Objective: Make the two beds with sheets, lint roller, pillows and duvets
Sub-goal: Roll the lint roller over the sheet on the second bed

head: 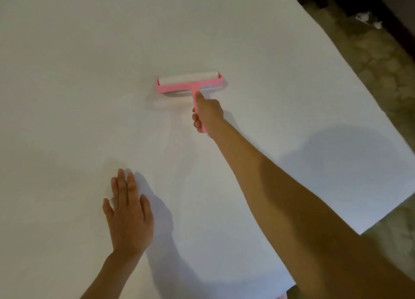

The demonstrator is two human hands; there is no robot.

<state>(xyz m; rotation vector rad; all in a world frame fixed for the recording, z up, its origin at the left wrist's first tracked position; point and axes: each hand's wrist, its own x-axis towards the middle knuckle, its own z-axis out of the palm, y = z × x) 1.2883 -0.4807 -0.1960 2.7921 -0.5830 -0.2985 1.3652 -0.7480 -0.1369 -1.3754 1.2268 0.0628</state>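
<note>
- pink lint roller (189, 83) is lying head-down on the white sheet (78, 74), out past the middle of the bed, with its drum touching the fabric.
- right hand (206, 113) is gripping the handle, fingers curling round it, index finger (198, 96) pointing along it toward the head.
- handle's long axis is running from the head back toward the person. the drum is lying crosswise, left to right, so a stroke is likely going along the handle line.
- left hand (129, 213) is resting flat on the sheet, fingers straight, holding nothing. it is sitting nearer the person and left of the roller, well apart from it.
- right arm is lying nearly straight, so i'm judging a pull back toward the body has more room than a further push.
- faint creases are showing just behind the head. the left palm is probably pinning the fabric.
- patterned carpet (381, 63) is showing off the bed's right edge.
</note>
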